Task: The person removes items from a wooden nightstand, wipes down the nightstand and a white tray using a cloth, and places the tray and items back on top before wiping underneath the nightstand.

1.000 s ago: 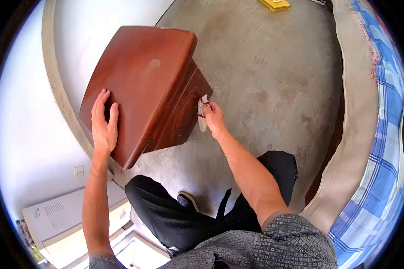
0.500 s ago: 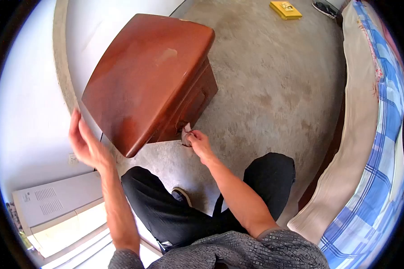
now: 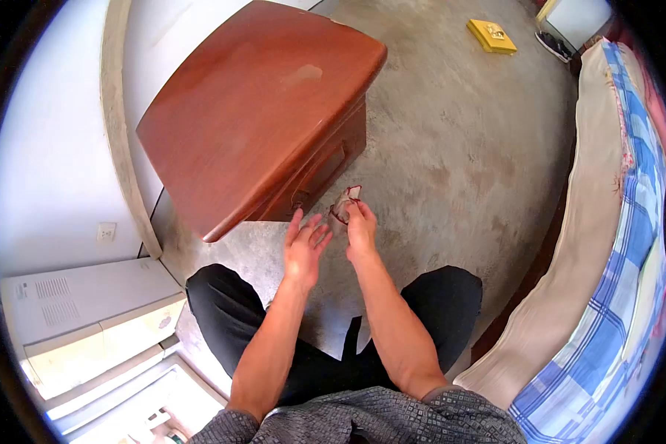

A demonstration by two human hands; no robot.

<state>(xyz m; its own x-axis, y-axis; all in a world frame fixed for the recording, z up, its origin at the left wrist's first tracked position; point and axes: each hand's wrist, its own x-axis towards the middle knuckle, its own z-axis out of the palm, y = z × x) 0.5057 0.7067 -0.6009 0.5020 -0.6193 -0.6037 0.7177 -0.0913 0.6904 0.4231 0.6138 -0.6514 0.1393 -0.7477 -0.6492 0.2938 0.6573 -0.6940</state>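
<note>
Right hand pinches a crumpled cloth with dark red edging, just off the near right side of the reddish-brown cabinet; left hand, open with fingers spread and holding nothing, hovers left of the cloth.

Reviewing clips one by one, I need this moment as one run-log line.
right hand: holds red-edged cloth | left hand: open, near brown cabinet | floor: yellow box

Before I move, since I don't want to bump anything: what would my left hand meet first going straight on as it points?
Your left hand would probably meet the lower side of the brown cabinet just ahead, though this single view leaves the gap unclear.
</note>
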